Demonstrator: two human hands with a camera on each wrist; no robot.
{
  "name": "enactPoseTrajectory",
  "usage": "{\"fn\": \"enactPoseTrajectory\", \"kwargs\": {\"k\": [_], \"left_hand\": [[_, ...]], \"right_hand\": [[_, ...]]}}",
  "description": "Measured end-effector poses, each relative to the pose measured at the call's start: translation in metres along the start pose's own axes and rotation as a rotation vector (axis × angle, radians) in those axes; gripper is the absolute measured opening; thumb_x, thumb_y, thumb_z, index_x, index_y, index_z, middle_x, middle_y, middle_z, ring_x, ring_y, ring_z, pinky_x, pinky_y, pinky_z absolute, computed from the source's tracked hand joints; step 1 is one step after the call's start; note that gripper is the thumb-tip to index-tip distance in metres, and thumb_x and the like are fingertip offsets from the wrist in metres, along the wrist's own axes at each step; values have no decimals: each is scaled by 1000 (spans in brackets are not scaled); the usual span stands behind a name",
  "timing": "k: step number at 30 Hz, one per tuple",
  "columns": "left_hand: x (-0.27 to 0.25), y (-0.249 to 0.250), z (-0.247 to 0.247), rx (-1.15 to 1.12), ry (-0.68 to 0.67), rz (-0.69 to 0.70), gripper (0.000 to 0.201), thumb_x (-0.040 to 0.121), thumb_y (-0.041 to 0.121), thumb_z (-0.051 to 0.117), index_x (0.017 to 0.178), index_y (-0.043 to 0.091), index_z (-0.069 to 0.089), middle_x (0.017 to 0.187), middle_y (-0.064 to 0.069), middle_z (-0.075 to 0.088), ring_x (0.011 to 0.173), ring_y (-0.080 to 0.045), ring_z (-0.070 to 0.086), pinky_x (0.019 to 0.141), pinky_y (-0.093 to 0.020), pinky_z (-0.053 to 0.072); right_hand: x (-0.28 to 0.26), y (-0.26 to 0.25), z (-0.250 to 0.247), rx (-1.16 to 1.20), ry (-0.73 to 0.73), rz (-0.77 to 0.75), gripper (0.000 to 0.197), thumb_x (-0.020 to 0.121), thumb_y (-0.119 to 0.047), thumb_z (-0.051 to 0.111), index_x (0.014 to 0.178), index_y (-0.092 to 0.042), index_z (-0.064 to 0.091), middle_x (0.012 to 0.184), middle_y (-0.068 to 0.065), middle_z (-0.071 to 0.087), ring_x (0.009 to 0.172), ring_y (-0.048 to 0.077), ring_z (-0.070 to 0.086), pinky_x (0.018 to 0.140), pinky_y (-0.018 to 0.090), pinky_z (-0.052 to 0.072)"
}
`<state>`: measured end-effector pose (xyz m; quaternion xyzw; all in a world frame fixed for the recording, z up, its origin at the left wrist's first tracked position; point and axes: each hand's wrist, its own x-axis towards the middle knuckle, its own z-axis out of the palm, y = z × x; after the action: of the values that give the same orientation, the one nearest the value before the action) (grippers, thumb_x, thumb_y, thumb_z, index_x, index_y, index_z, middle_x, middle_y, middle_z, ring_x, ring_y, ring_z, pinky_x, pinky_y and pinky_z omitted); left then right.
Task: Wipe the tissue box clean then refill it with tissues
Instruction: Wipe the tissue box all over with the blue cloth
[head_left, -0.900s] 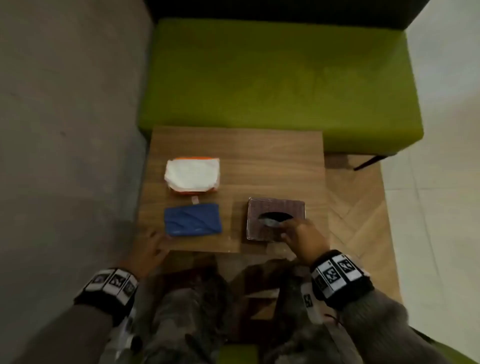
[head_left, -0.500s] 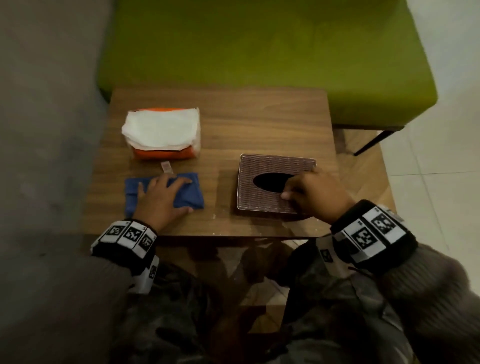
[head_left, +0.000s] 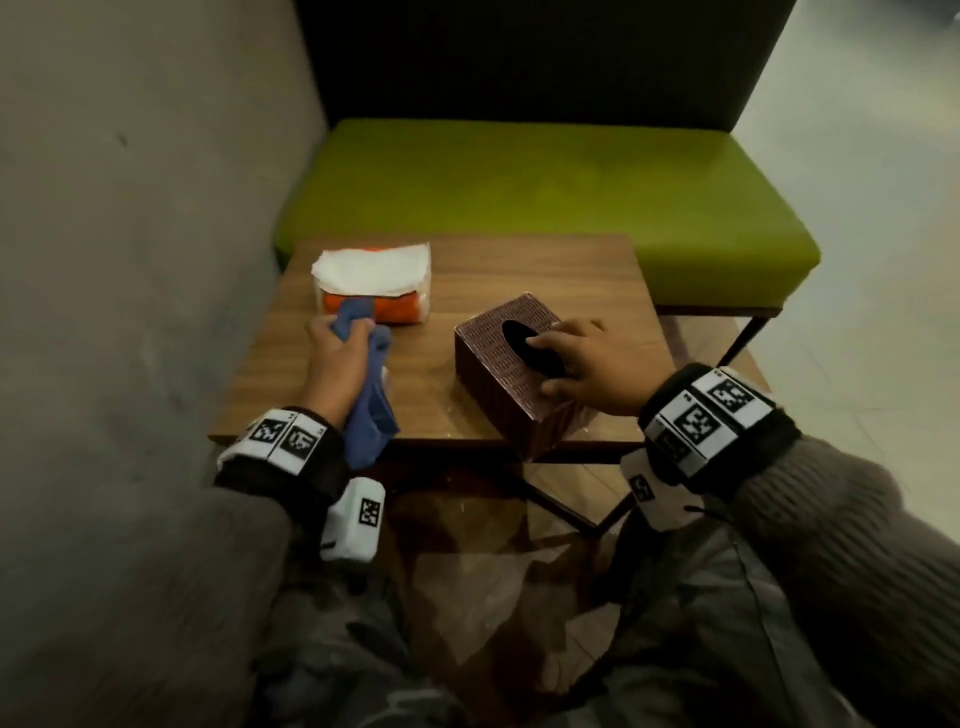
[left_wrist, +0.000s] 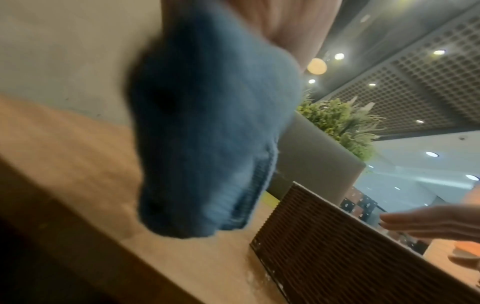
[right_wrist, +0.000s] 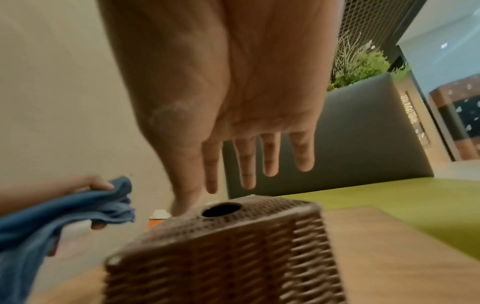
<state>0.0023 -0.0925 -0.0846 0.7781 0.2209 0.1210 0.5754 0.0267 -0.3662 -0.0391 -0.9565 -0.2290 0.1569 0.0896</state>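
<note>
Head view takes in a green bench seat (head_left: 545, 202) beyond the wooden tabletop (head_left: 519, 275), with a grey wall (head_left: 130, 208) on the left. Under the right hand (head_left: 587, 364) sits the brown woven tissue box (head_left: 498, 384), turned at an angle near the tabletop's front edge. Its oval opening faces up, just left of the thumb and forefinger. That grip is open: the right wrist view shows straight fingers (right_wrist: 270, 156) spread above the box top, with only the thumb appearing to touch it near the opening. Left of the box, the left hand (head_left: 332, 364) has its grip curled round a bunched blue cloth (head_left: 369, 410), whose loose end hangs down past the wrist. Just beyond that fist lies the orange tissue pack (head_left: 374, 283), white tissues showing on top.
</note>
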Motion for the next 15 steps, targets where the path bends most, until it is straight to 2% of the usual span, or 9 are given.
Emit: {"fn": "enactPoseTrajectory", "kwargs": {"k": [2, 4, 7, 10, 12, 15], "left_hand": [[-2, 7, 11, 51, -26, 75, 31, 89, 29, 54, 109, 13, 37, 102, -10, 52, 92, -25, 54, 78, -35, 42], [-6, 16, 26, 73, -69, 132, 28, 91, 24, 55, 110, 12, 39, 105, -9, 52, 96, -24, 53, 77, -30, 39], [-8, 23, 50, 226, -169, 213, 29, 94, 26, 50, 116, 7, 51, 113, -15, 59, 103, -28, 55, 76, -28, 36], [-14, 20, 68, 400, -219, 314, 28, 95, 18, 49, 115, 0, 57, 125, -24, 53, 114, -33, 51, 84, -30, 35], [-25, 14, 71, 385, -199, 386, 26, 94, 12, 50, 112, -5, 57, 121, -26, 50, 110, -33, 50, 85, -26, 33], [-41, 2, 63, 317, -272, 473, 22, 95, 9, 49, 110, -2, 58, 107, -15, 51, 95, -20, 50, 78, -19, 32]], "right_hand": [[0, 1, 4, 12, -44, -21, 64, 92, -39, 58, 148, -33, 27, 158, 5, 17, 144, 29, 12, 116, 46, 19], [2, 0, 14, 46, -62, -20, 63, 93, -35, 56, 148, -32, 26, 160, 8, 10, 146, 29, 10, 117, 42, 15], [3, -2, 21, 72, -66, 19, 60, 95, -31, 55, 148, -31, 27, 160, 10, 7, 147, 30, 8, 117, 40, 15], [8, -2, 17, 65, -79, 26, 65, 94, -28, 56, 150, -32, 21, 159, 12, 8, 146, 31, 11, 117, 40, 16], [11, -2, 15, 71, -77, 23, 71, 93, -28, 59, 151, -29, 18, 159, 12, 11, 144, 31, 16, 116, 39, 20], [13, -1, 15, 63, -59, 23, 77, 90, -28, 62, 152, -20, 17, 158, 10, 15, 143, 29, 21, 115, 37, 23]]}}
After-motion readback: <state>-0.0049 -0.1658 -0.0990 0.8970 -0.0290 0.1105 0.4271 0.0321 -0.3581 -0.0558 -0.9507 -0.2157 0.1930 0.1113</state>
